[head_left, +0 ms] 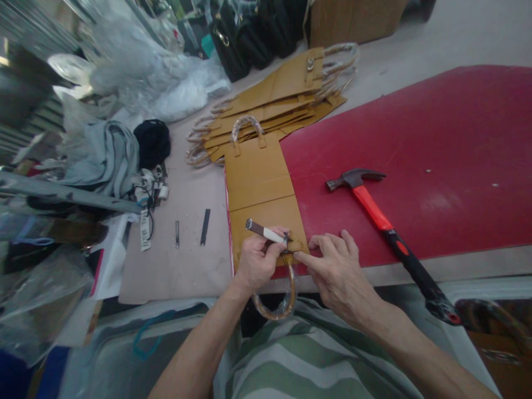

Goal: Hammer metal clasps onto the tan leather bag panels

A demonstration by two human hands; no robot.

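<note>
A tan leather bag panel (261, 180) lies in front of me with a plastic-wrapped handle at each end. My left hand (258, 257) is closed around a thick marker pen (266, 230) with a brown and white barrel. The pen slants down to the right, its lower end beside a small metal piece (286, 244) above the near handle (292, 291). My right hand (336, 266) rests palm down, holding nothing, fingers apart. Its index fingertip presses on the leather close to that piece. Exactly what the pen's tip touches is hidden by my left fingers.
A claw hammer (376, 213) with a red and black grip lies on the red mat (432, 149) at right. More tan panels (274, 88) are stacked behind. Two thin metal tools, a dark one (205, 226) and a smaller one (177, 234), lie left. Black bags (249, 36) stand farther back.
</note>
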